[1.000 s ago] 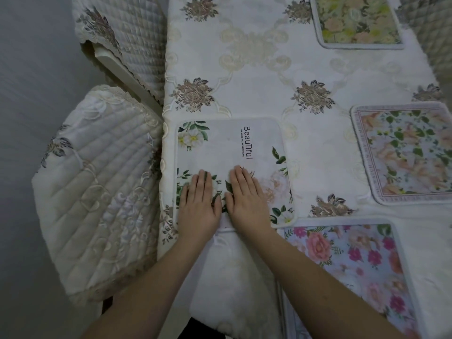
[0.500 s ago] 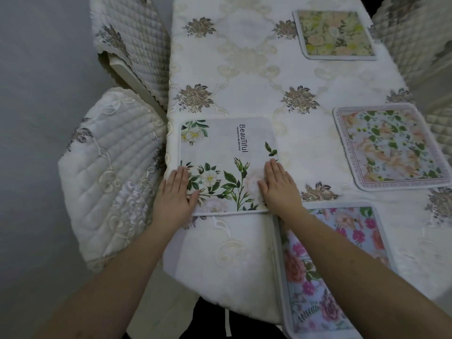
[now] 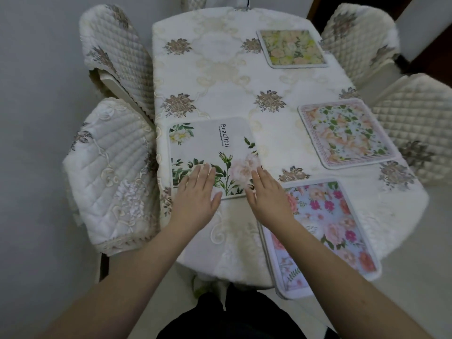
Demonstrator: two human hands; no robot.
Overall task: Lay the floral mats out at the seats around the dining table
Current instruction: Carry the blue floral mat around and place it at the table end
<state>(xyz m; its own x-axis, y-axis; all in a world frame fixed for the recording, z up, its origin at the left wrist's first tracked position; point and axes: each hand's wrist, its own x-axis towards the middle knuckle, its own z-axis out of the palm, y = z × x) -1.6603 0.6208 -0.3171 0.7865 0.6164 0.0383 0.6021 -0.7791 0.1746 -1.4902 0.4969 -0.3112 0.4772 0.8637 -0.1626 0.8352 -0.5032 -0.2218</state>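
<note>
1. The left hand point(image 3: 195, 192) lies palm down with its fingers point(image 3: 200, 171) straight and held together, over the near left corner of the white mat point(image 3: 210, 143) printed with green leaves and the word "Beautiful".
2. The right hand point(image 3: 267, 192) is also flat and palm down, fingers straight, at the near right corner of the same mat; neither hand grips anything.
3. Whether the palms press on the mat or hover just above it cannot be told.
4. Both forearms reach forward from the bottom of the view, roughly parallel, wrists straight.
5. The white mat lies flat on the counter point(image 3: 220, 77) at its left edge, beside the near left chair point(image 3: 110, 172).
6. A pink-flowered mat point(image 3: 330, 228) lies at the near end, hanging partly over the edge, just beside the right wrist.
7. A peach-flowered mat point(image 3: 344, 133) lies by the right edge, and a yellow-green mat point(image 3: 291, 47) sits at the far right corner.
8. Quilted chairs stand on both sides of the counter.
</note>
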